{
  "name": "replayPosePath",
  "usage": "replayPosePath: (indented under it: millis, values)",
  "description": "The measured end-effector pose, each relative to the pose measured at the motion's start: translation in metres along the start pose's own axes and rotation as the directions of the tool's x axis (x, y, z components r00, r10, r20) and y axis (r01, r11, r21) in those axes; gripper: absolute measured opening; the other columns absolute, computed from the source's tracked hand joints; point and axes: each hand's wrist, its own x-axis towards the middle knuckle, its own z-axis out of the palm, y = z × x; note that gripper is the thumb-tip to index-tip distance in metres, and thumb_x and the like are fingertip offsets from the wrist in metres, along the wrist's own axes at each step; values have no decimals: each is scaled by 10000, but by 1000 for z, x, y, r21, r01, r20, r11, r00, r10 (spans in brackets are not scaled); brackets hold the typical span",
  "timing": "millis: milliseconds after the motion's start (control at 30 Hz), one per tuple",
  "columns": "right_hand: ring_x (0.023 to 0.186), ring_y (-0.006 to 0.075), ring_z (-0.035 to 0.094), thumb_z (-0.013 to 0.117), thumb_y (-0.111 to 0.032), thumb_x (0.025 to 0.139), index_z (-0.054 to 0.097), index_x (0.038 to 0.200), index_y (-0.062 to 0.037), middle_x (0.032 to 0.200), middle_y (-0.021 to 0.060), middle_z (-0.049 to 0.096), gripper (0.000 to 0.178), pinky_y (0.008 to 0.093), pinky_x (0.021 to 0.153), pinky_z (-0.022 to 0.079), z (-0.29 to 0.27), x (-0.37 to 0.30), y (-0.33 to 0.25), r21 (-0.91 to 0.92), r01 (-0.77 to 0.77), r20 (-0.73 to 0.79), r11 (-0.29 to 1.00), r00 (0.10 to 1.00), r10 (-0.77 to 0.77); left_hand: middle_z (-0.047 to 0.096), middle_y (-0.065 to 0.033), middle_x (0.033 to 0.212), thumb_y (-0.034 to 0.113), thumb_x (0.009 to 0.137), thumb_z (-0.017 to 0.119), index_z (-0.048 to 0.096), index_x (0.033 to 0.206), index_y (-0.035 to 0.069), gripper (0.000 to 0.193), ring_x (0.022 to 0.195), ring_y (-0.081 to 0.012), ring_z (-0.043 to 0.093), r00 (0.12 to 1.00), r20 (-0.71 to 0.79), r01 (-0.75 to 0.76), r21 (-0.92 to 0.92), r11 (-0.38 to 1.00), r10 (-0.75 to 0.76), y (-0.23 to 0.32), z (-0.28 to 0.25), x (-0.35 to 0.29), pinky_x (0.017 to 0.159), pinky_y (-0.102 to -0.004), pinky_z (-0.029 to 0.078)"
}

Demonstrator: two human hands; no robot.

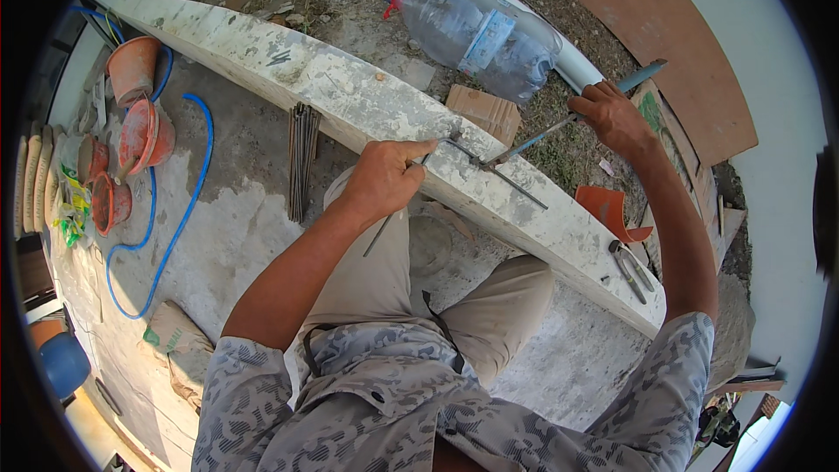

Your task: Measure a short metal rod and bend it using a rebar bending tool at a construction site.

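Over the white-splattered beam (350, 79), we noted the left hand (384, 179) nearly closed, index finger stretched along the surface, thumb and curled fingers pinching a thin steel rod (379, 238) that slanted down beside the knee. The right hand (614, 118) was wrapped tight around a long bending bar (537, 137); its far end met a bent rod (522, 190) lying on the beam top. We could not tell whether the two rod lengths were one piece, since the fingers hid any join.

We judged the step in hand to be bending: rod steadied at left, bar levering at right. The next move, we reckoned, called for a firm left pinch and a level swing of the bar.

Edges: the beam's near edge ran just above the knees, its far edge beside a cardboard piece (483, 112). A large plastic bottle (476, 35) limited the bar's swing to the left; an orange half-pipe (612, 212) lay below the right hand. We found open beam top between the bent rod and the pincers (631, 271).
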Motion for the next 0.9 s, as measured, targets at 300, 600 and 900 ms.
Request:
replayPosePath:
  millis: [300,600,900]
  values:
    - [1063,295,615,711,-261,910,603,1058,-101,995,82,611,243,458,971,497,-6,-6,-5,-3,7,17,1000,1000,-7,714,-238,1184,23,836,581,711,1260,22,443,750,-216,736,999,-26,-21,6,1000,21,3,-2,-1,736,-335,571]
    - [961,313,609,539,-534,983,561,979,-80,926,119,581,454,461,909,485,13,-15,-3,-93,18,-5,995,1000,-18,746,-203,1190,-16,862,607,694,1293,7,440,839,-102,677,990,-40,-134,28,991,135,-12,5,2,782,-276,553]
    - [783,333,641,637,-470,959,576,892,-75,793,127,585,405,470,731,496,24,-82,-63,-26,-214,-91,977,973,211,770,-188,1117,-14,858,606,693,1292,6,444,710,-73,613,1000,24,-18,46,999,17,4,-2,1,683,-272,531]
